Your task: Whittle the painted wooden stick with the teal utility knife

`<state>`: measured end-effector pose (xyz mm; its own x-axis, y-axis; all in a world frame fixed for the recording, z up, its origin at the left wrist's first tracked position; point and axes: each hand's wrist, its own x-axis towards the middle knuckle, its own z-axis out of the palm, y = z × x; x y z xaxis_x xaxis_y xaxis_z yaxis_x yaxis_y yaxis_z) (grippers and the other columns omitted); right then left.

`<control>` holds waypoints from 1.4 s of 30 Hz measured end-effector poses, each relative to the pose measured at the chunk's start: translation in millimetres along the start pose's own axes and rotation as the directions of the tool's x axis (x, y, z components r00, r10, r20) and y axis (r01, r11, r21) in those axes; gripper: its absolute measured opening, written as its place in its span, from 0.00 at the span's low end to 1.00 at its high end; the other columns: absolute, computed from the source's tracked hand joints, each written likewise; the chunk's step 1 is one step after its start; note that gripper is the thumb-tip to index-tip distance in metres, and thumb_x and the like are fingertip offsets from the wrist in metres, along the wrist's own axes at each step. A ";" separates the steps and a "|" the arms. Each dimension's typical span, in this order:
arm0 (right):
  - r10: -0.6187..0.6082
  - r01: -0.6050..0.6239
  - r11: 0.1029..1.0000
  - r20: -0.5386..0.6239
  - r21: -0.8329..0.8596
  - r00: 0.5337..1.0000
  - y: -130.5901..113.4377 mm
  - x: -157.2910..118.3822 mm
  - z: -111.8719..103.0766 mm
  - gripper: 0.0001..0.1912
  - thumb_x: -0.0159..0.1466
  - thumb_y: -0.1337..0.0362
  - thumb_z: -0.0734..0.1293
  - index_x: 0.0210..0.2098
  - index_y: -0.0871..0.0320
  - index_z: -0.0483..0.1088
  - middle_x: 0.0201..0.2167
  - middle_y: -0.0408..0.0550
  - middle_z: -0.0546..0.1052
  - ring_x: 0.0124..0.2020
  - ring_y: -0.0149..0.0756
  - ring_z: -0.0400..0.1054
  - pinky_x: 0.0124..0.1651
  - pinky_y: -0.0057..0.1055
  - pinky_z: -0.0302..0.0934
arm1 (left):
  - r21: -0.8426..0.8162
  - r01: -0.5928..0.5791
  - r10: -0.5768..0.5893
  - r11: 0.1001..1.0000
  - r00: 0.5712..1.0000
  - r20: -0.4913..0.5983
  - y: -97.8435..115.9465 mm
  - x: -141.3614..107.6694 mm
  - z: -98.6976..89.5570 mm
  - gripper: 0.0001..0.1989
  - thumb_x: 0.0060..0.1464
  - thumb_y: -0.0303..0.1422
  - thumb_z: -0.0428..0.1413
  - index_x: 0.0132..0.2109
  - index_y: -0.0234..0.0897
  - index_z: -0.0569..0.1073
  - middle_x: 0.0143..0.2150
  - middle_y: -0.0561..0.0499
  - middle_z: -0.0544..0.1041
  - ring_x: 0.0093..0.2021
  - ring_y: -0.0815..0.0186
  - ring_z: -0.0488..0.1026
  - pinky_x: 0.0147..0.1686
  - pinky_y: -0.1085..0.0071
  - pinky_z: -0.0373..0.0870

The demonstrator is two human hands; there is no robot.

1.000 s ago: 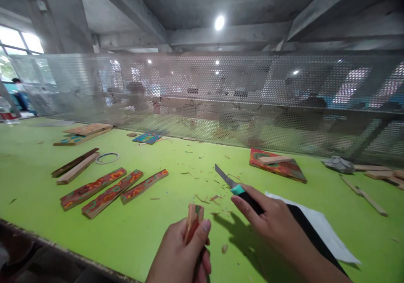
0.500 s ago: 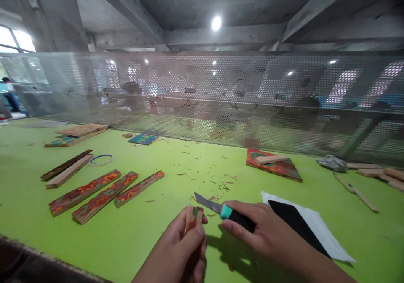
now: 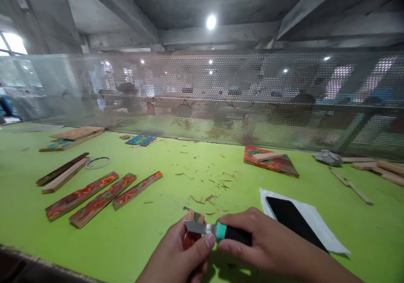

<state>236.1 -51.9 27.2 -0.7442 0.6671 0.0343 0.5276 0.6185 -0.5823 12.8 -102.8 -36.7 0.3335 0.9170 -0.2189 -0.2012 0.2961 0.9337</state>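
My left hand (image 3: 183,249) is closed around a small painted wood piece (image 3: 196,216), red and green on its surface, its lower part hidden by my fingers. In my right hand (image 3: 252,234) is a carving knife (image 3: 232,233) with a black and teal handle. The knife's blade (image 3: 195,227) points left and lies across the wood piece near its upper end. My left thumb is close to the base of the blade. Beyond my hands, thin wood shavings (image 3: 217,186) are scattered on the green tabletop (image 3: 176,190).
Painted wood strips (image 3: 94,198) lie at left beside a white ring (image 3: 98,162). A black phone (image 3: 293,220) rests on white paper (image 3: 334,236) at right. Behind stands a red painted board (image 3: 271,161); a perforated metal screen (image 3: 202,97) borders the table's far side.
My right hand has brought the knife left and down, so the blade now lies over the wood piece instead of above and beyond it. The view has shifted slightly.
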 end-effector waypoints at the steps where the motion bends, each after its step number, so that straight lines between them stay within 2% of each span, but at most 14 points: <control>1: -0.002 0.002 1.000 -0.006 0.002 1.000 -0.1 -0.1 -0.1 0.20 0.76 0.47 0.67 0.43 0.55 0.82 0.31 0.47 0.83 0.30 0.37 0.72 0.35 0.29 0.58 | 0.026 -0.006 0.006 1.000 1.000 -0.003 1.8 -0.5 0.4 0.35 0.48 0.64 0.70 0.43 0.41 0.67 0.25 0.62 0.70 0.18 0.77 0.59 0.19 0.77 0.53; 4: -0.001 0.002 1.000 -0.013 0.012 1.000 -0.9 0.1 0.3 0.19 0.75 0.47 0.67 0.44 0.54 0.82 0.31 0.46 0.83 0.30 0.37 0.72 0.34 0.29 0.57 | 0.092 -0.028 0.028 0.995 1.000 -0.004 6.6 -2.9 1.0 0.35 0.49 0.65 0.68 0.42 0.41 0.67 0.26 0.62 0.68 0.20 0.76 0.60 0.19 0.77 0.55; 9: 0.034 -0.034 0.999 -0.016 -0.031 0.999 -4.0 2.1 6.4 0.18 0.75 0.48 0.68 0.41 0.55 0.81 0.32 0.47 0.84 0.32 0.39 0.74 0.35 0.30 0.57 | 0.150 -0.027 0.038 0.988 0.996 -0.077 7.2 -6.4 2.5 0.34 0.52 0.66 0.65 0.42 0.40 0.68 0.24 0.62 0.69 0.20 0.75 0.62 0.21 0.77 0.57; 13: 0.036 -0.041 0.995 -0.054 -0.086 0.998 -4.6 2.4 14.5 0.20 0.76 0.46 0.66 0.41 0.56 0.79 0.35 0.50 0.84 0.32 0.41 0.75 0.35 0.32 0.59 | 0.121 -0.011 0.026 0.993 0.992 -0.122 3.7 -5.1 6.0 0.37 0.47 0.69 0.65 0.42 0.41 0.68 0.20 0.65 0.67 0.18 0.76 0.58 0.19 0.78 0.54; 17: 0.015 -0.028 0.987 -0.080 -0.160 0.997 -0.5 0.5 22.6 0.19 0.77 0.48 0.65 0.46 0.57 0.78 0.39 0.53 0.86 0.37 0.48 0.80 0.37 0.34 0.63 | 0.103 -0.015 0.033 0.995 0.984 -0.173 1.1 -2.7 9.6 0.37 0.45 0.70 0.65 0.41 0.42 0.67 0.18 0.67 0.64 0.15 0.76 0.55 0.15 0.78 0.51; 20: -0.005 -0.027 0.971 -0.135 -0.236 0.991 2.6 -0.9 29.7 0.17 0.77 0.51 0.66 0.53 0.57 0.77 0.43 0.56 0.87 0.40 0.53 0.83 0.37 0.36 0.65 | 0.131 -0.032 0.058 0.991 0.978 -0.201 2.3 -2.4 11.7 0.35 0.48 0.68 0.64 0.39 0.41 0.68 0.17 0.65 0.65 0.14 0.76 0.57 0.16 0.78 0.51; 22: -0.031 -0.019 0.966 -0.186 -0.259 0.982 2.6 -1.8 35.6 0.16 0.76 0.52 0.67 0.56 0.55 0.77 0.43 0.56 0.88 0.40 0.52 0.84 0.38 0.35 0.67 | 0.148 -0.032 0.063 0.989 0.975 -0.213 3.3 -2.2 12.8 0.35 0.48 0.69 0.64 0.38 0.41 0.68 0.17 0.65 0.65 0.14 0.76 0.57 0.15 0.78 0.52; 27: -0.052 -0.033 0.961 -0.298 -0.275 0.953 0.1 -3.8 46.9 0.13 0.77 0.54 0.66 0.53 0.52 0.79 0.37 0.51 0.88 0.35 0.48 0.85 0.34 0.32 0.71 | 0.153 -0.049 0.086 0.987 0.967 -0.242 6.3 -1.3 15.7 0.35 0.50 0.70 0.61 0.38 0.42 0.68 0.16 0.65 0.64 0.13 0.75 0.57 0.14 0.78 0.52; 30: -0.020 -0.109 0.949 -0.400 -0.296 0.916 5.5 -3.3 39.7 0.17 0.78 0.52 0.63 0.56 0.51 0.78 0.38 0.52 0.89 0.32 0.49 0.85 0.31 0.35 0.72 | 0.191 -0.011 0.064 0.982 0.960 -0.271 11.3 -3.3 18.5 0.34 0.52 0.69 0.61 0.38 0.43 0.67 0.16 0.64 0.65 0.13 0.74 0.58 0.13 0.78 0.54; 33: 0.032 -0.256 0.910 -0.557 -0.328 0.830 15.2 -1.1 25.9 0.22 0.78 0.47 0.60 0.54 0.52 0.79 0.40 0.55 0.89 0.35 0.57 0.86 0.32 0.41 0.73 | 0.200 0.041 0.022 0.979 0.953 -0.302 15.2 -6.5 19.9 0.31 0.56 0.67 0.60 0.39 0.43 0.66 0.17 0.64 0.66 0.14 0.75 0.58 0.13 0.80 0.55; 35: 0.028 -0.273 0.909 -0.606 -0.316 0.795 19.5 0.3 20.3 0.23 0.78 0.45 0.59 0.52 0.51 0.80 0.38 0.54 0.89 0.34 0.57 0.85 0.32 0.42 0.73 | 0.197 0.029 0.030 0.980 0.957 -0.288 14.9 -7.6 19.3 0.30 0.57 0.65 0.60 0.40 0.43 0.66 0.18 0.65 0.66 0.14 0.76 0.58 0.14 0.81 0.55; 37: 0.023 -0.222 0.936 -0.582 -0.273 0.813 20.2 1.3 19.2 0.22 0.78 0.46 0.59 0.50 0.50 0.80 0.36 0.51 0.88 0.33 0.54 0.84 0.33 0.41 0.71 | 0.189 0.014 0.038 0.982 0.963 -0.267 12.8 -7.3 17.8 0.30 0.58 0.65 0.60 0.40 0.43 0.66 0.18 0.65 0.66 0.14 0.76 0.57 0.14 0.81 0.55; 40: 0.046 -0.124 0.982 -0.452 -0.143 0.891 15.5 2.5 20.5 0.18 0.77 0.48 0.61 0.46 0.49 0.79 0.35 0.47 0.87 0.32 0.47 0.81 0.34 0.36 0.69 | 0.176 -0.002 0.047 0.984 0.967 -0.250 8.9 -5.8 14.4 0.30 0.58 0.65 0.60 0.41 0.43 0.66 0.18 0.64 0.66 0.14 0.75 0.58 0.14 0.80 0.54; 42: 0.087 -0.112 0.993 -0.369 -0.047 0.925 11.4 3.9 20.1 0.17 0.76 0.48 0.63 0.44 0.50 0.79 0.33 0.46 0.86 0.32 0.44 0.79 0.35 0.35 0.67 | 0.185 -0.021 0.063 0.982 0.973 -0.222 7.3 -5.5 10.9 0.29 0.60 0.65 0.58 0.41 0.43 0.66 0.18 0.64 0.67 0.14 0.75 0.58 0.15 0.79 0.54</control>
<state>231.0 -50.6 4.4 -0.4919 0.8242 0.2806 0.6259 0.5588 -0.5441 19.6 -108.6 -25.6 0.1070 0.9703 -0.2169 -0.0341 0.2216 0.9745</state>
